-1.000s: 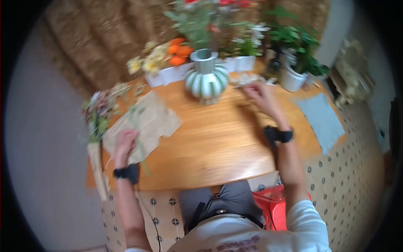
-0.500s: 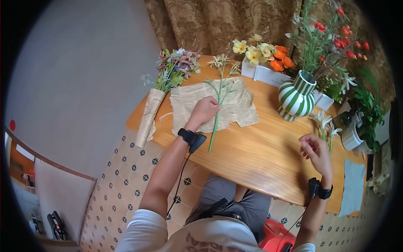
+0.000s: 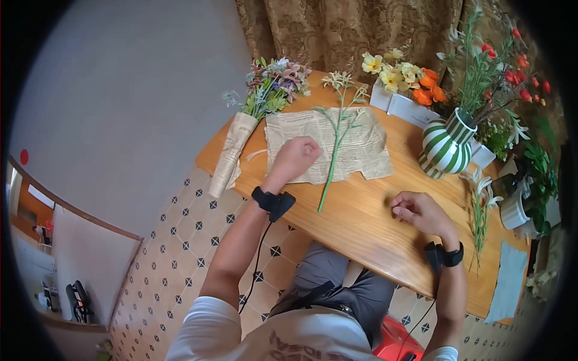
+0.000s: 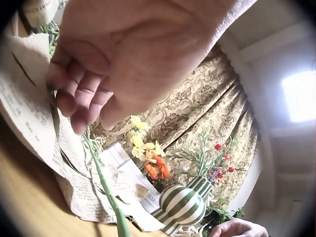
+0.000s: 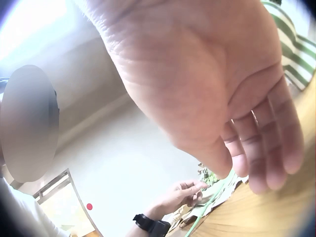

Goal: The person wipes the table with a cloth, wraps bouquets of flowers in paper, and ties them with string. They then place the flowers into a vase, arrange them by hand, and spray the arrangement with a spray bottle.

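My left hand hovers over a torn sheet of printed brown paper, its fingers loosely bent around nothing. Just right of it, a green-stemmed artificial flower with pale blooms lies across the paper, its stem end reaching past the paper's lower edge. In the left wrist view, the fingertips hang close by the green stem. My right hand is over the bare wood right of the paper, fingers relaxed and holding nothing. Further right lies a bunch of white flowers with thin green stems.
A paper-wrapped bouquet lies along the table's left edge. A green-and-white striped vase with red blooms stands at the back right, near yellow and orange flowers in white boxes. A potted plant and grey cloth are far right.
The head view has swung left. My left hand has come off the flower stem, leaving it on the paper. My right hand has moved left, away from the white flowers.
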A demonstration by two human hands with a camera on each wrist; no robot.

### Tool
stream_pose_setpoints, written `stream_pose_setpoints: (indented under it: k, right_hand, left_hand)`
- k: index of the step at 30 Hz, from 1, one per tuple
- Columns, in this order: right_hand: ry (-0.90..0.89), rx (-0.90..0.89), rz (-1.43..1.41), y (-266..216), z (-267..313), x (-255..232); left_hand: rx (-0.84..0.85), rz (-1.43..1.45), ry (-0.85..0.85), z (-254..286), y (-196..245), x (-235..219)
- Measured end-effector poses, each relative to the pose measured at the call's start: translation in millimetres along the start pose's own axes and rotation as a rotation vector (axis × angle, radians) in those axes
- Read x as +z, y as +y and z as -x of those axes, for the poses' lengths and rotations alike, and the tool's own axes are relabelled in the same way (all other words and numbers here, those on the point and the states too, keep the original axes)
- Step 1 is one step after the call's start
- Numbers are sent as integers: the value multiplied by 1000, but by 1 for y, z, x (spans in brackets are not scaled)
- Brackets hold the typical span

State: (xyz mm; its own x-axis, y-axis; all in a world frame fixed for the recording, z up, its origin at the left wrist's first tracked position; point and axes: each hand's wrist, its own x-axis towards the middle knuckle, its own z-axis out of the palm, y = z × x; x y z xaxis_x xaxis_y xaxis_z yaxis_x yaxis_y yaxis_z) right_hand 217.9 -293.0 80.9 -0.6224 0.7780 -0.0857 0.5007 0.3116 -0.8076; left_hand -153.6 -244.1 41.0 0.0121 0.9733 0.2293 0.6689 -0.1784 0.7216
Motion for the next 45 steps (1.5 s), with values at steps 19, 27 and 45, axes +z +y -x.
stream_pose_setpoints:
  k: [19,27,45]
  right_hand:
    - [-12,193,-355,33,-15,16]
    - [140,44,-324,22,-12,18]
    - [693,-314,-153,-145,48,-92]
  left_hand:
    - [-221,767,-221,10,22,13]
    - [17,788,18,54,99,1]
    - [499,450,-153,50,233,54]
